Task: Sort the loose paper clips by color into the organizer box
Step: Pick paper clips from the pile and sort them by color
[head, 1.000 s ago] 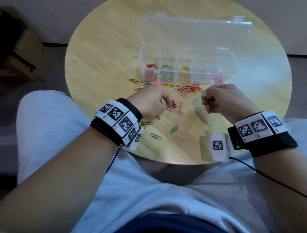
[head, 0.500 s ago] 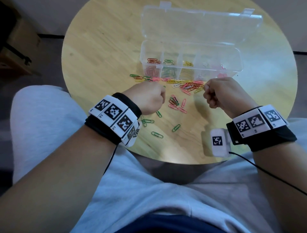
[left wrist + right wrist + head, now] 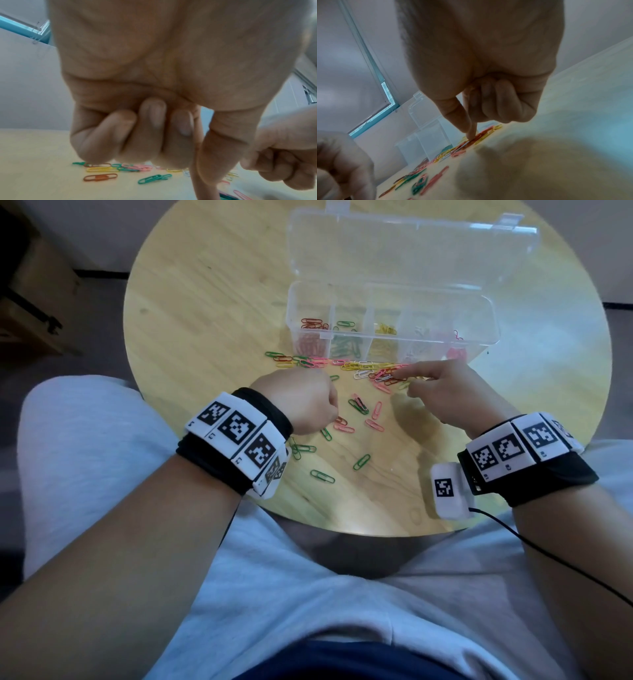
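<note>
The clear organizer box [image 3: 494,313] stands open at the table's far side, holding red, green, yellow, white and pink clips in separate compartments. Loose paper clips [image 3: 370,371] lie in a mixed row just in front of it, and more are scattered nearer me [image 3: 359,462]. My right hand [image 3: 406,380] points its index fingertip [image 3: 471,136] down onto the mixed row, with the other fingers curled. My left hand [image 3: 330,414] hovers as a fist over orange and pink clips. Three of its fingers [image 3: 150,121] are curled into the palm with no clip showing. Its index and thumb point down, tips hidden.
The box's lid [image 3: 411,244] lies tipped back behind it. The round wooden table [image 3: 205,320] ends close to my lap. A wooden cabinet [image 3: 30,302] stands off to the left on the floor.
My right hand uncurled its index finger and reached forward-left onto the mixed row of clips. My left hand stayed a fist and drifted slightly nearer over the scattered clips.
</note>
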A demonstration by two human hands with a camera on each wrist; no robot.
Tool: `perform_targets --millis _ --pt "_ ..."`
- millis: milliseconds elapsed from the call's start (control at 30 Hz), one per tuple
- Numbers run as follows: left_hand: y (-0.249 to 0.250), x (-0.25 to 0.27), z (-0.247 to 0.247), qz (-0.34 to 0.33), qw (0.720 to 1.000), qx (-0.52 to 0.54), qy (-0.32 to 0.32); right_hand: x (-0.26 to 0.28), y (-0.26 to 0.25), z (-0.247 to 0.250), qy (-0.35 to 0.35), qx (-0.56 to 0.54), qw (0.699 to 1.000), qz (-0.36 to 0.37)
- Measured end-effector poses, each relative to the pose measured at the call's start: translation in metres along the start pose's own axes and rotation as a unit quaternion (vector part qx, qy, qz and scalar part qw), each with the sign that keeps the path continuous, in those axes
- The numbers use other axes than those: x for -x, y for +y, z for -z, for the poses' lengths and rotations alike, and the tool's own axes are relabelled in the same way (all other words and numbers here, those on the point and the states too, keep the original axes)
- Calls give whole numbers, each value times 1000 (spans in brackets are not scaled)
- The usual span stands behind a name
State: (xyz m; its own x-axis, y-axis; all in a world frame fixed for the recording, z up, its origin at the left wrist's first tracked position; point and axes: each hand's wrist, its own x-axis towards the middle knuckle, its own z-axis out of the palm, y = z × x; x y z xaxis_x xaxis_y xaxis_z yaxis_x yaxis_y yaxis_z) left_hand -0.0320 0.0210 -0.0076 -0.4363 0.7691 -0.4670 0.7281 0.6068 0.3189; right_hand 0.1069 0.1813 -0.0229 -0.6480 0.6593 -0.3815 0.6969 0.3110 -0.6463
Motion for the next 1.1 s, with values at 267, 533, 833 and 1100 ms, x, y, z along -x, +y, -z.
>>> perform_targets --millis 267,533,833,1100 --pt "-3 -3 -5 11 999 -3 46 8 -1 8 -20 122 992 26" --pt "2 -9 -9 36 999 -16 28 11 -1 9 -28 165 985 28" --pt "5 -9 -10 48 997 -35 40 9 -1 3 -22 191 981 13" --pt "-1 -3 2 23 990 139 26 14 -1 -2 -54 118 991 14"
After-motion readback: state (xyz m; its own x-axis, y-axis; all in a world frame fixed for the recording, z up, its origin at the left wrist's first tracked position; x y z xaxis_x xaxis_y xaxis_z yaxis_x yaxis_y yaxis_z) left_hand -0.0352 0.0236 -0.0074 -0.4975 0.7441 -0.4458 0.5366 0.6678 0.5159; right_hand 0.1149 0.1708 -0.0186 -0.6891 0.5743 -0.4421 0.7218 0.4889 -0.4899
